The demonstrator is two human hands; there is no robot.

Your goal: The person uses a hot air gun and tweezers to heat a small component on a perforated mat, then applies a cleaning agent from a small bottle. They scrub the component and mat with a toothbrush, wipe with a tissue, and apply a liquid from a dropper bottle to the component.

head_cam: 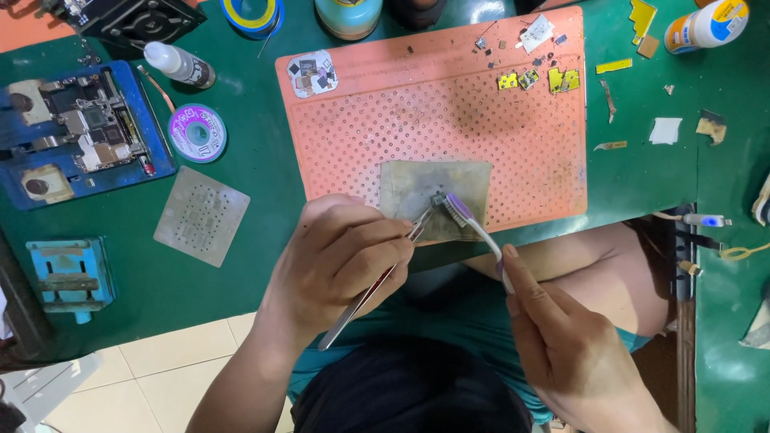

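Far left of your green bench (pixel 257 184) you've got the blue board holder (pixel 80 132) with a bare circuit board clamped in it, a small blue vise (pixel 70 277) below it, then a reel of solder wick (pixel 197 133) and a square metal stencil (pixel 201 215) lying flat. Your left hand (pixel 341 261) is closed around metal tweezers (pixel 373 285), thumb and fingers pinched tight, tips pressing on a tiny chip (pixel 439 202) at the near edge of the orange perforated mat (pixel 513 136), right on the grey worn pad (pixel 417 188). Your right hand (pixel 561 341) grips a toothbrush (pixel 473 224) by the handle, its bristles touching that same chip. Further right, scraps of yellow tape (pixel 614 66) are scattered about.
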